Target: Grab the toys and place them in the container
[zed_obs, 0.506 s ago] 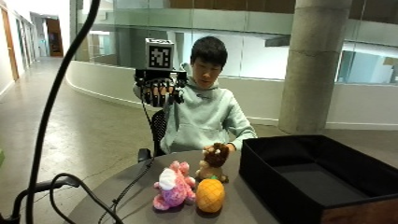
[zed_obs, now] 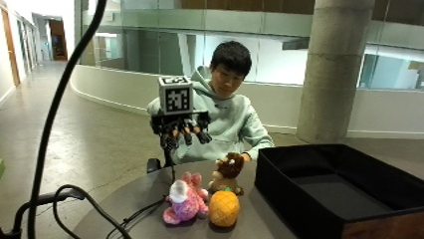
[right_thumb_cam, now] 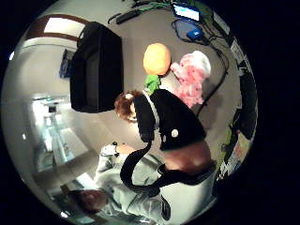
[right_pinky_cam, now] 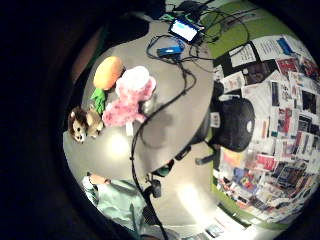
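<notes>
Three toys, the pink plush (zed_obs: 185,203), lion (zed_obs: 227,173) and pineapple (zed_obs: 224,209), wait lower centre beside the empty black container (zed_obs: 331,191); the gloved right hand (zed_obs: 181,128) hovers above, fingers loosely spread, holding nothing.

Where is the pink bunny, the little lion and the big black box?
pink bunny (zed_obs: 184,203), outside view, on its body.
little lion (zed_obs: 228,172), outside view, on its mane and face.
big black box (zed_obs: 298,199), outside view, on its near front wall.

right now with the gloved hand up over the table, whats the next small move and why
Probably lower the gloved right hand toward the brown lion toy, the nearest toy below it. The hand hangs above the table with fingers relaxed and holds nothing, and all three toys sit outside the black container.
</notes>
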Action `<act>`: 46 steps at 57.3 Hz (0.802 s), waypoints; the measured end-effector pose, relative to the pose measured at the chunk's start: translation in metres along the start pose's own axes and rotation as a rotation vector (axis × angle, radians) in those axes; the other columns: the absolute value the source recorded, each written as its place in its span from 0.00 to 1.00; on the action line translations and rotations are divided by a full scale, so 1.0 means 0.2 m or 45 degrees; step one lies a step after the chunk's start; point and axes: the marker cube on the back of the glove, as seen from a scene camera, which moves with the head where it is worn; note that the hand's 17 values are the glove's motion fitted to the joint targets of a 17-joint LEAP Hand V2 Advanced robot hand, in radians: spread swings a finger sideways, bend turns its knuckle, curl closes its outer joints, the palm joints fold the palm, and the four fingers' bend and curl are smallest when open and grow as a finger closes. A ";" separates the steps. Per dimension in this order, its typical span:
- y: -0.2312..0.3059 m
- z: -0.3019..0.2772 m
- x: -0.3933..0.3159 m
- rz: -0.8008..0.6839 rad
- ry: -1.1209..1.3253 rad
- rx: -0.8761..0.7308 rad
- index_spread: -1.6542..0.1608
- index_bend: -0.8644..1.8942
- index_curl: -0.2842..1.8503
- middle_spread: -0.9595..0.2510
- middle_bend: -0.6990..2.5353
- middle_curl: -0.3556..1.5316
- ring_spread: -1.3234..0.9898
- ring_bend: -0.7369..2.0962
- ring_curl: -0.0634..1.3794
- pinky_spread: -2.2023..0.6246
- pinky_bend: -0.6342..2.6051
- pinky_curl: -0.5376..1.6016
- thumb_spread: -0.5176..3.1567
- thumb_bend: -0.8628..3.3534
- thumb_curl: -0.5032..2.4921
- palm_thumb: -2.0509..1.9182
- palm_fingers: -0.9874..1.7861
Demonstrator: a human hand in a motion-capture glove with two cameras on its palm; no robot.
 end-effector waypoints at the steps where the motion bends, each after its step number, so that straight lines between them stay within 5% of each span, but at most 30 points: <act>1: -0.02 0.05 0.01 0.004 -0.012 0.001 0.77 0.37 0.21 0.77 0.25 0.28 0.54 0.34 0.14 0.77 0.43 0.39 0.53 0.21 0.21 0.51 0.29; 17: -0.22 0.65 0.00 0.384 -0.223 -0.257 0.75 0.36 0.24 0.80 0.23 0.26 0.57 0.32 0.15 0.79 0.46 0.41 0.54 0.22 0.24 0.54 0.27; 24: -0.25 0.80 -0.02 0.440 -0.189 -0.079 0.75 0.35 0.23 0.81 0.21 0.23 0.58 0.42 0.21 0.78 0.54 0.44 0.55 0.24 0.26 0.60 0.33; 30: -0.26 0.80 -0.05 0.412 -0.114 0.033 0.75 0.36 0.23 0.79 0.24 0.21 0.51 0.59 0.29 0.70 0.59 0.45 0.57 0.27 0.28 0.65 0.50; 37: -0.26 0.79 -0.06 0.352 -0.042 0.082 0.75 0.36 0.23 0.74 0.28 0.24 0.45 0.66 0.35 0.66 0.61 0.46 0.57 0.28 0.29 0.67 0.57; 46: -0.20 0.73 -0.08 0.310 -0.016 -0.180 0.75 0.39 0.24 0.65 0.37 0.28 0.43 0.69 0.39 0.64 0.57 0.46 0.48 0.27 0.34 0.70 0.72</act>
